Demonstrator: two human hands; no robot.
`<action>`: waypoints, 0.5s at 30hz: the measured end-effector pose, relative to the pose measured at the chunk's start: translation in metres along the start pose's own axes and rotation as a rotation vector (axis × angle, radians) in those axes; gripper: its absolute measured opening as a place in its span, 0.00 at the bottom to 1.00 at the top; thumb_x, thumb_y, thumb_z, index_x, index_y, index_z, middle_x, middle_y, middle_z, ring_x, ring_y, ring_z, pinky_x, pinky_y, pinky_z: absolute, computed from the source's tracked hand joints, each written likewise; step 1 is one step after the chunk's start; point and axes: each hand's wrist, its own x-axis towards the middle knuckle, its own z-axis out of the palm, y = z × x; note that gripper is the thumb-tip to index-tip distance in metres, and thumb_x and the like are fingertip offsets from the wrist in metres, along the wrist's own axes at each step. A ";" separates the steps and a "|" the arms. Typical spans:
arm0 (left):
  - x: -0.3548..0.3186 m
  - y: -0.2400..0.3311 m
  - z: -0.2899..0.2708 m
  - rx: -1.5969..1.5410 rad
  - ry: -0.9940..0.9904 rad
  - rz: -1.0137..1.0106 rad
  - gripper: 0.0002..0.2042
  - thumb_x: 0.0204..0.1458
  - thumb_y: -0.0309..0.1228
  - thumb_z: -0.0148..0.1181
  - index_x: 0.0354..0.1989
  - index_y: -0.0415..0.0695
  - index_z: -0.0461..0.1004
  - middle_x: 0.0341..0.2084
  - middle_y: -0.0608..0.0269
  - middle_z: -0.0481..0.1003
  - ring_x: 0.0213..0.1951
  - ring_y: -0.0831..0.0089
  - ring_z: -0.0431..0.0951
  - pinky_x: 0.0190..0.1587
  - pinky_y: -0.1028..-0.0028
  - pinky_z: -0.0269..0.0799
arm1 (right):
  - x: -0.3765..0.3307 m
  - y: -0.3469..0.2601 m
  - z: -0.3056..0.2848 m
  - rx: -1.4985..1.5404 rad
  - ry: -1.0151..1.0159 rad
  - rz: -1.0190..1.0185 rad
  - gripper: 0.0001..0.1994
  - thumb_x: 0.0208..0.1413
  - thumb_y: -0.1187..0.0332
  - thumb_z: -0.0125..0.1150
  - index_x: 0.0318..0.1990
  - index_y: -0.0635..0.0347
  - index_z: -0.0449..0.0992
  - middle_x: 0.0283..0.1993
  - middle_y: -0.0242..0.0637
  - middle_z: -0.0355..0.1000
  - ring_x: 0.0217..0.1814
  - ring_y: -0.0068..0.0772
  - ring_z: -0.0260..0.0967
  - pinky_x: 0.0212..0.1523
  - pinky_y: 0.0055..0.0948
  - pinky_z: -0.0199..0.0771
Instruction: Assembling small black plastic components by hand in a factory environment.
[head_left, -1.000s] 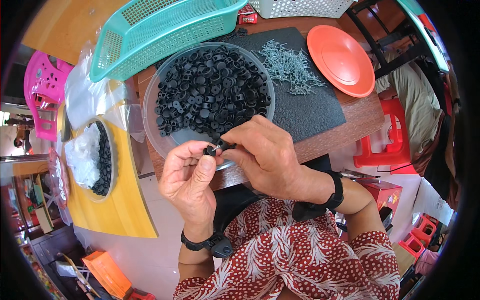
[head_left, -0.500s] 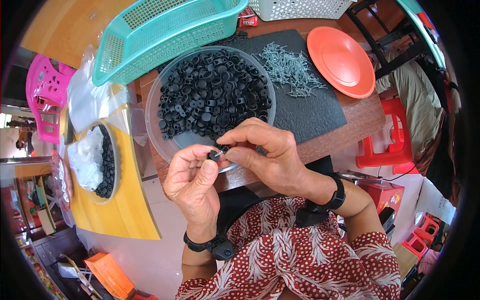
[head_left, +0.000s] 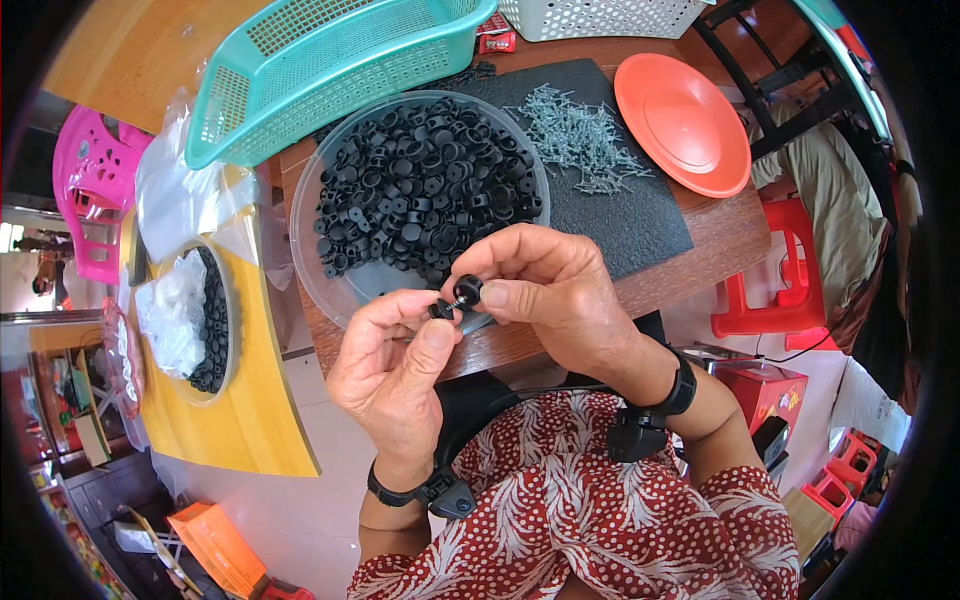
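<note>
My left hand (head_left: 392, 360) pinches a small black plastic part (head_left: 440, 311) between thumb and fingertips, with a silver screw (head_left: 455, 303) sticking out of it toward the right. A round black cap (head_left: 467, 289) is gripped in the fingertips of my right hand (head_left: 560, 300), close against the screw's other end. Both hands are raised over the near rim of a clear round tub (head_left: 303, 235). Many loose black plastic parts (head_left: 425, 190) fill much of that tub. To its right, a pile of silver screws (head_left: 580, 140) lies on a dark mat (head_left: 625, 225).
A teal basket (head_left: 335, 65) stands behind the tub, and a white basket (head_left: 600, 20) sits farther back. An orange-red plate (head_left: 683, 125) lies at the table's right. On a yellow board (head_left: 265, 400) at left is another tub (head_left: 235, 345) holding black parts and clear plastic.
My right hand has shifted slightly and now holds a round black cap against the screw. The left hand keeps its pinch on the black part, moved a little right.
</note>
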 end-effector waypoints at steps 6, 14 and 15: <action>0.000 -0.002 0.002 0.145 0.064 0.068 0.11 0.45 0.20 0.63 0.37 0.32 0.71 0.30 0.57 0.75 0.29 0.76 0.75 0.33 0.81 0.73 | 0.000 -0.003 0.001 0.054 0.018 0.056 0.11 0.50 0.79 0.59 0.42 0.68 0.73 0.39 0.40 0.74 0.41 0.26 0.72 0.44 0.23 0.72; -0.001 0.000 0.001 0.247 0.038 0.095 0.11 0.44 0.17 0.64 0.37 0.32 0.73 0.32 0.60 0.74 0.32 0.80 0.69 0.36 0.83 0.67 | 0.001 0.001 0.002 -0.016 0.058 0.029 0.10 0.50 0.81 0.57 0.42 0.67 0.75 0.37 0.35 0.75 0.37 0.19 0.70 0.40 0.19 0.71; -0.001 0.000 0.001 0.248 0.039 0.095 0.11 0.44 0.17 0.64 0.37 0.32 0.73 0.32 0.60 0.74 0.32 0.80 0.69 0.36 0.83 0.67 | 0.001 0.001 0.002 -0.015 0.057 0.029 0.10 0.50 0.81 0.57 0.42 0.67 0.75 0.37 0.35 0.75 0.37 0.19 0.70 0.40 0.19 0.71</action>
